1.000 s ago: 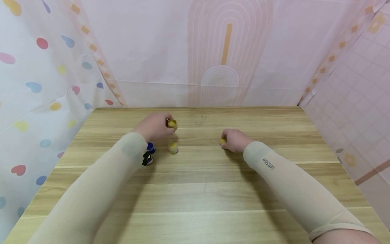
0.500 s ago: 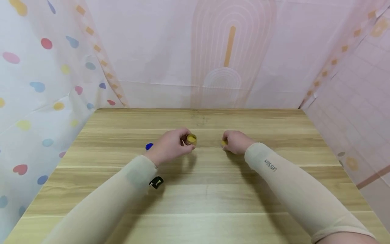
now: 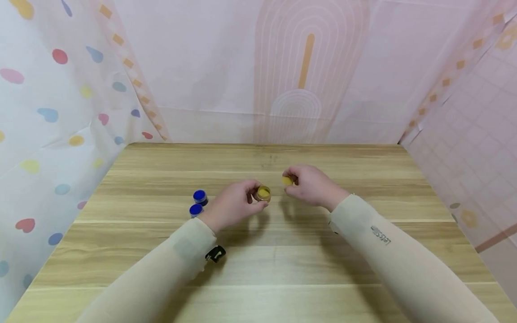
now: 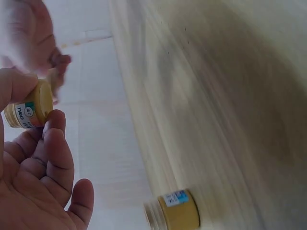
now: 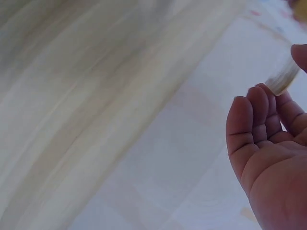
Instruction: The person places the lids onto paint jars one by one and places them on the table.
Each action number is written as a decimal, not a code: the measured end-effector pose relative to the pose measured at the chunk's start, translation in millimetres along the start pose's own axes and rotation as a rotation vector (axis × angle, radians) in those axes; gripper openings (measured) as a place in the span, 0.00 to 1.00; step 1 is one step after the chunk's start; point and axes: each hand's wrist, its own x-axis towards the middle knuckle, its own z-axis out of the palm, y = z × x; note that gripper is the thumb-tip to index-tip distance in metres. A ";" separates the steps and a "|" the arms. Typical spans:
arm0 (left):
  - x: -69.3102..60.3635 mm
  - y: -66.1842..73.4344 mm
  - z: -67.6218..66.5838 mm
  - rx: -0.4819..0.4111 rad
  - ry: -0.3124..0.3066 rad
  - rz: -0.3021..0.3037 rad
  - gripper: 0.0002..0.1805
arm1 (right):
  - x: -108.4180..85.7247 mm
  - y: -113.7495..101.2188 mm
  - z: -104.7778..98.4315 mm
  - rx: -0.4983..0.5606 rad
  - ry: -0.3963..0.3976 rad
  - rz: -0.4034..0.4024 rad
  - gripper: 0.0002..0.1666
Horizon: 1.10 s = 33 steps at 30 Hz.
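Observation:
My left hand (image 3: 236, 202) grips a small open paint jar (image 3: 264, 194) with yellow inside, held above the middle of the table. In the left wrist view the jar shows a printed label (image 4: 26, 114) between thumb and fingers. My right hand (image 3: 315, 184) pinches a round yellow lid (image 3: 287, 180) just right of the jar and apart from it. The lid (image 5: 284, 77) is edge-on in the right wrist view. Another yellow paint jar (image 4: 178, 211) stands on the table in the left wrist view; the left hand and arm hide it from the head view.
Two blue-topped paint jars (image 3: 200, 196) stand on the wooden table (image 3: 282, 264) left of my left hand, the nearer partly covered by the sleeve. A black strap end (image 3: 215, 254) hangs from the left wrist. Patterned cloth (image 3: 202, 67) rises behind the table.
My left hand has carried the open jar rightward and nearer to me, towards the right hand. The right hand has lifted the yellow lid and turned it, moving slightly left.

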 end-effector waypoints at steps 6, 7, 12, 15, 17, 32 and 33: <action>-1.6 3.8 6.7 0.009 0.017 0.023 0.13 | -18.8 -18.9 3.0 0.152 0.035 -0.102 0.17; -1.7 4.6 7.4 0.006 0.017 0.026 0.13 | -20.8 -20.5 4.4 0.148 0.040 -0.125 0.16; -2.5 8.3 10.4 -0.005 0.016 0.042 0.15 | -27.3 -25.2 9.7 0.128 0.057 -0.205 0.14; -2.3 8.9 12.2 0.008 0.018 0.052 0.14 | -29.2 -25.9 11.7 0.132 0.061 -0.221 0.13; -1.7 8.7 13.3 0.015 0.016 0.056 0.14 | -30.2 -26.5 12.6 0.134 0.062 -0.229 0.13; -2.7 11.3 17.4 0.032 0.005 0.059 0.08 | -33.4 -30.0 18.2 0.120 0.056 -0.246 0.13; -3.0 11.4 17.4 0.033 0.004 0.058 0.08 | -33.5 -29.9 18.4 0.116 0.055 -0.247 0.14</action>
